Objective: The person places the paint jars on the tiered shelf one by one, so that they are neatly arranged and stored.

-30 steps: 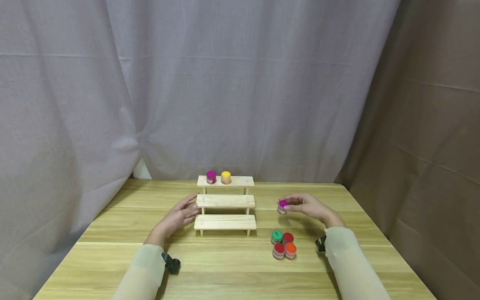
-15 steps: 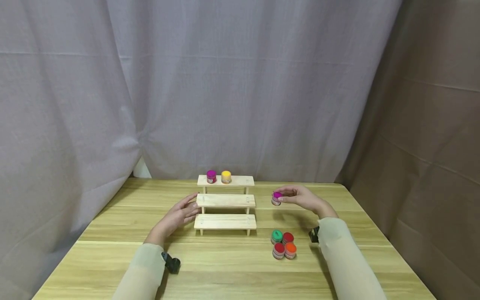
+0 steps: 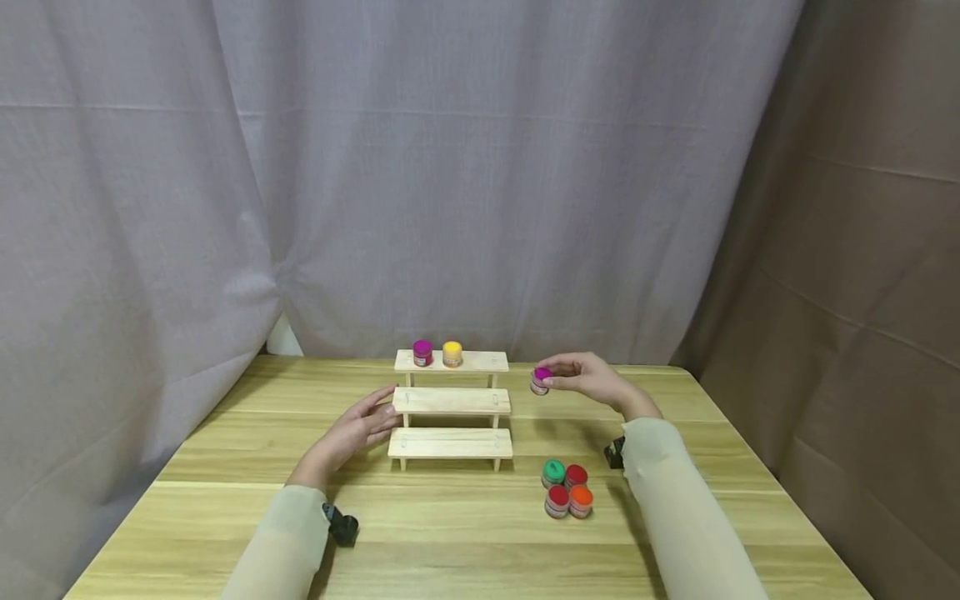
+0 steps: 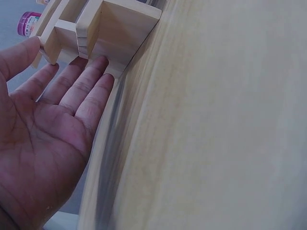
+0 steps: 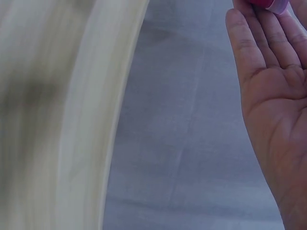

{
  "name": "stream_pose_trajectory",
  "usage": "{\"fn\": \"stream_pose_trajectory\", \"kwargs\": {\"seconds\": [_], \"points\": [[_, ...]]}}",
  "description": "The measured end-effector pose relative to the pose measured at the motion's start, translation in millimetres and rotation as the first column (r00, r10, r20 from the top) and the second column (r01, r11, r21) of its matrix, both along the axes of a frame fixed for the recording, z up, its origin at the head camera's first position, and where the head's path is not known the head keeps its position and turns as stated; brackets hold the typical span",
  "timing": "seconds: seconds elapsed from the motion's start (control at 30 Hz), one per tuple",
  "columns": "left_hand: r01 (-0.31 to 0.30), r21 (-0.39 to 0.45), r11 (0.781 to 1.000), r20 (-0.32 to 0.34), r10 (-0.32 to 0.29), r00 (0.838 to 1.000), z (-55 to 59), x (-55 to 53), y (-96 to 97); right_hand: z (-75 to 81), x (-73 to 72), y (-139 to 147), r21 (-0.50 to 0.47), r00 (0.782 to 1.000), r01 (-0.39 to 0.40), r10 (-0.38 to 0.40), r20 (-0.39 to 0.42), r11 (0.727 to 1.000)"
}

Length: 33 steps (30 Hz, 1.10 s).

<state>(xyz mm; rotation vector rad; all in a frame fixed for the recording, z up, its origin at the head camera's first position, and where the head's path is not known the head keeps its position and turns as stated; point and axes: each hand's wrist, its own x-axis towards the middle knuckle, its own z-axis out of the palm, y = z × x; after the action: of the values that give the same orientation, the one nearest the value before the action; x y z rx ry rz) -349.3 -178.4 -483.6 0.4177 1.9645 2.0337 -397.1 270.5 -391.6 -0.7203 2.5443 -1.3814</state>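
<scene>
My right hand (image 3: 592, 382) pinches a small purple-lidded paint jar (image 3: 540, 382) between thumb and fingers, above the table to the right of the wooden step rack. At the top of the right wrist view a piece of that jar (image 5: 268, 4) shows at the fingertips. My left hand (image 3: 362, 429) has its fingers extended at the left end of the three-tier wooden rack (image 3: 451, 402). In the left wrist view the fingertips (image 4: 108, 79) lie right at the rack's side. On the top tier stand a purple jar (image 3: 422, 353) and a yellow jar (image 3: 452, 354).
Right of the rack, a tight group on the table (image 3: 450, 542) holds a green jar (image 3: 553, 472), two red jars (image 3: 557, 501) and an orange jar (image 3: 581, 501). A grey curtain (image 3: 480, 208) hangs behind the table's back edge.
My right hand has carried the purple-lidded jar up and to the left, toward the rack's top tier level. The left hand stays at the rack's side.
</scene>
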Motion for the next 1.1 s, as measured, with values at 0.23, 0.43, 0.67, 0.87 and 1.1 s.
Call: {"fn": "stream_pose_trajectory", "kwargs": {"seconds": [0.23, 0.43, 0.67, 0.87, 1.1], "points": [[0.004, -0.003, 1.000, -0.004, -0.004, 1.000, 0.7, 0.9, 0.2, 13.4, -8.9, -17, -0.012, 1.000, -0.015, 0.015, 0.003, 1.000], [0.000, -0.006, 1.000, -0.009, 0.000, 1.000, 2.3, 2.6, 1.6, 25.4, -24.3, -34, -0.016, 1.000, -0.018, 0.018, 0.011, 1.000], [-0.008, 0.006, 1.000, 0.004, 0.008, 1.000, 0.4, 3.0, 3.0, 31.6, -35.5, -57, -0.009, 0.997, -0.066, 0.066, 0.027, 0.998], [-0.012, 0.010, 1.000, -0.002, 0.012, 1.000, 1.1, 4.3, 3.6, 31.6, -39.2, -75, 0.023, 0.995, -0.100, 0.099, 0.034, 0.995], [-0.004, 0.008, 1.000, 0.007, 0.004, 1.000, -0.3, 5.5, 4.8, 29.0, -40.7, -86, 0.045, 0.995, -0.094, 0.092, 0.043, 0.995]]}}
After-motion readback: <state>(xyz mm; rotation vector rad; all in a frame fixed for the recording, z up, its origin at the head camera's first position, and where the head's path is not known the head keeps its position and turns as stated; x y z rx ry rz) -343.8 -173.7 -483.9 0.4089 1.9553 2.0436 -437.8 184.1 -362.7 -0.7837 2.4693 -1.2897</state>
